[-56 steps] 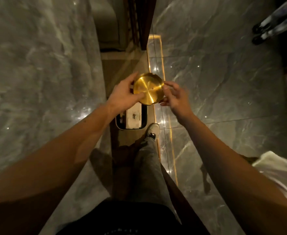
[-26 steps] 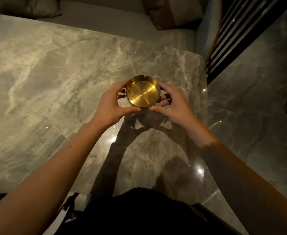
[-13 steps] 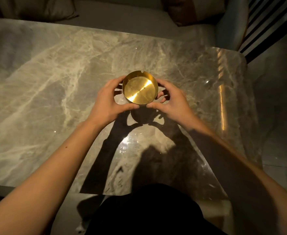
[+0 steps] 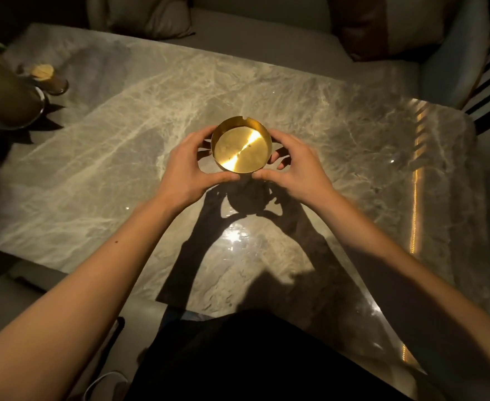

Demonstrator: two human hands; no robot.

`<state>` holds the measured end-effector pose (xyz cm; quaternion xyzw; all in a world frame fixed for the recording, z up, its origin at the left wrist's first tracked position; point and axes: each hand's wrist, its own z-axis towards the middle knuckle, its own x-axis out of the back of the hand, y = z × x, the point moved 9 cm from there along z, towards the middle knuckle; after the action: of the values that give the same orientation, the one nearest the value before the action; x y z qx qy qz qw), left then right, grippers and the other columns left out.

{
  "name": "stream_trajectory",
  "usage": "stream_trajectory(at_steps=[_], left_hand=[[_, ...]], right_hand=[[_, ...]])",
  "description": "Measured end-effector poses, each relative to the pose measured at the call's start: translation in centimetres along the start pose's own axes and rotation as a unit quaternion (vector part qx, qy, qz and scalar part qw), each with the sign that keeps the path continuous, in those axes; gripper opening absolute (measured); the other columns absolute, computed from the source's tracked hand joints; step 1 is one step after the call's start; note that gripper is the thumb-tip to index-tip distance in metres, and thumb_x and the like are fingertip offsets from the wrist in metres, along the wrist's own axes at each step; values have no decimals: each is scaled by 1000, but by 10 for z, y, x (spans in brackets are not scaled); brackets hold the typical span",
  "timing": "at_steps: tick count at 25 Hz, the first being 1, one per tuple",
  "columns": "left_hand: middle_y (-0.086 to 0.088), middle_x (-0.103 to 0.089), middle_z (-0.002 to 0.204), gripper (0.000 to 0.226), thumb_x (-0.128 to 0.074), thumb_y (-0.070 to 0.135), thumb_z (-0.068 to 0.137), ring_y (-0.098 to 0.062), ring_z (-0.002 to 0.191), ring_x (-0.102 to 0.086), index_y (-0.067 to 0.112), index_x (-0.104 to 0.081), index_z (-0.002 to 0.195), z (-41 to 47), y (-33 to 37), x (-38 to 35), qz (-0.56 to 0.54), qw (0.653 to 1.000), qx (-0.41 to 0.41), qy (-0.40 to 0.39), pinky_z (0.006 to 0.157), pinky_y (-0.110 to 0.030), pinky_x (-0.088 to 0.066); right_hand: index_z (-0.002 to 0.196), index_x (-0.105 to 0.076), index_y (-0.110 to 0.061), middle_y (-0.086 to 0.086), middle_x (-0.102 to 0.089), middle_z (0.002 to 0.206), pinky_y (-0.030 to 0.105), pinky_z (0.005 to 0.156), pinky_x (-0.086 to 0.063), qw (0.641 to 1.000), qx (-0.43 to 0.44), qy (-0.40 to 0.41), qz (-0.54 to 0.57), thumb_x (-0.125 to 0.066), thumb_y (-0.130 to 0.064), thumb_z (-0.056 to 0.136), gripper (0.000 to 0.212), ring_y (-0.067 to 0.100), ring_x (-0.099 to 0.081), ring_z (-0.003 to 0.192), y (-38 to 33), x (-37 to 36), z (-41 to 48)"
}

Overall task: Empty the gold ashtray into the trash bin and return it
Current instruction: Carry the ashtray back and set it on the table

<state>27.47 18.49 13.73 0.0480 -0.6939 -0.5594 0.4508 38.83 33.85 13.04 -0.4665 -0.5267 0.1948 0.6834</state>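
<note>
The round gold ashtray (image 4: pixel 240 147) is upright, its inside bare and shiny, with a notch in its far rim. I hold it from both sides above the marble table (image 4: pixel 116 146): my left hand (image 4: pixel 190 164) wraps its left wall, my right hand (image 4: pixel 294 166) its right wall, thumbs meeting at the near side. Its shadow falls on the table a little nearer to me, so it hangs above the surface. No trash bin is in view.
A plant in a dark round pot (image 4: pixel 6 102) and a small jar with a pale lid (image 4: pixel 47 78) stand at the table's far left. A sofa with cushions (image 4: pixel 151 15) runs behind the table. The table's right edge (image 4: pixel 469 198) borders the dark floor.
I have turned from the floor beside the table to the tabletop, carrying the ashtray turned upright. Over the last second it moved further in over the table, both hands still around it.
</note>
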Motion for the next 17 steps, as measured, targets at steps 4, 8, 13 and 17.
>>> stream_trajectory(at_steps=[4, 8, 13, 17], left_hand=[[0, -57, 135, 95, -88, 45, 58, -14, 116, -57, 20, -48, 139, -5, -35, 33, 3, 1000, 18, 1, 100, -30, -50], [-1, -57, 135, 93, -91, 37, 58, -15, 115, -57, 19, -49, 139, 1, -79, 81, -3, 1000, 17, -3, 99, -27, -48], [0, -58, 133, 93, -90, 35, 58, -12, 114, -58, 20, -49, 140, 3, -162, 153, -26, 999, 19, -38, 97, -19, -47], [1, -54, 135, 91, -89, 34, 60, -10, 115, -55, 22, -46, 140, -11, -218, 224, -20, 998, 41, -39, 96, -16, -44]], right_hand=[[138, -48, -22, -2, -58, 119, 23, 74, -54, 1000, -1, -10, 1, -85, -32, 67, 80, 10, -60, 86, -19, -40, 15], [137, -49, -21, -1, -59, 118, 27, 73, -55, 1000, -7, -5, 4, -85, -30, 66, 80, 11, -60, 84, -42, -95, 42], [137, -49, -20, -3, -60, 119, 21, 74, -52, 999, -33, 11, -17, -86, -33, 66, 82, 8, -60, 83, -78, -190, 75], [139, -47, -19, -2, -58, 122, 21, 79, -50, 999, -43, -18, -23, -84, -36, 68, 82, 7, -60, 85, -121, -271, 98]])
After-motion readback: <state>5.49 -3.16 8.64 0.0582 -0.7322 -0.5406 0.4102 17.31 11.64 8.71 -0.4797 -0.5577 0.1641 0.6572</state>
